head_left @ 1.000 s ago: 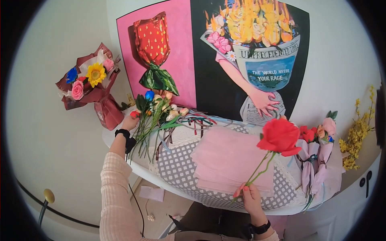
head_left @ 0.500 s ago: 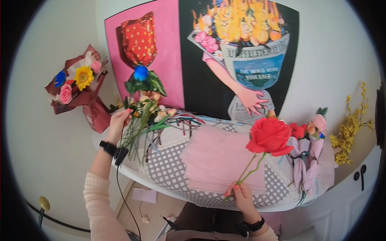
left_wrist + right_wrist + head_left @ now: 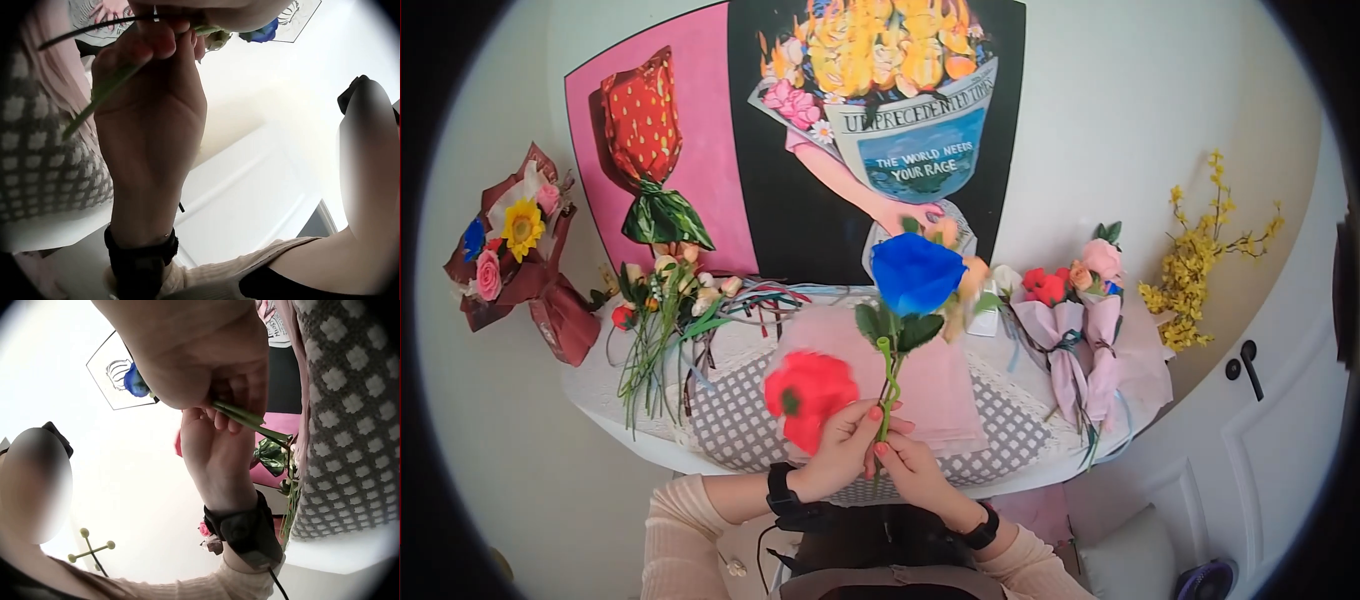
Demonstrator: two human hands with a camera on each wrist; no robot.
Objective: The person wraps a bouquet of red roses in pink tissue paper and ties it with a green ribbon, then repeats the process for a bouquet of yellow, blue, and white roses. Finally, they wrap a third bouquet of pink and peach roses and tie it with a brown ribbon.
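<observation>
In the head view a blue rose (image 3: 915,275) with green leaves stands upright above both hands, which meet in front of me. My left hand (image 3: 840,445) pinches its green stem. Just below, my right hand (image 3: 915,472) grips stems too, their cut ends jutting past its curled fingers in the right wrist view. A blurred red rose (image 3: 808,395) hangs left of the left hand, its green base towards me and its stem hidden. A light green bent stem (image 3: 888,365) runs up in front of the blue rose's leaves.
Pink wrapping sheets (image 3: 820,335) lie on the grey patterned cloth (image 3: 735,405). Loose flowers (image 3: 660,310) and ribbons (image 3: 765,295) are at the left; small wrapped bouquets (image 3: 1065,330) and yellow blossoms (image 3: 1190,260) at the right. A larger bouquet (image 3: 520,240) stands far left.
My left hand has lifted the blue rose from the loose flowers and brought it right, to the right hand. The red rose has swung from upright at the right to the left side. The view has turned right.
</observation>
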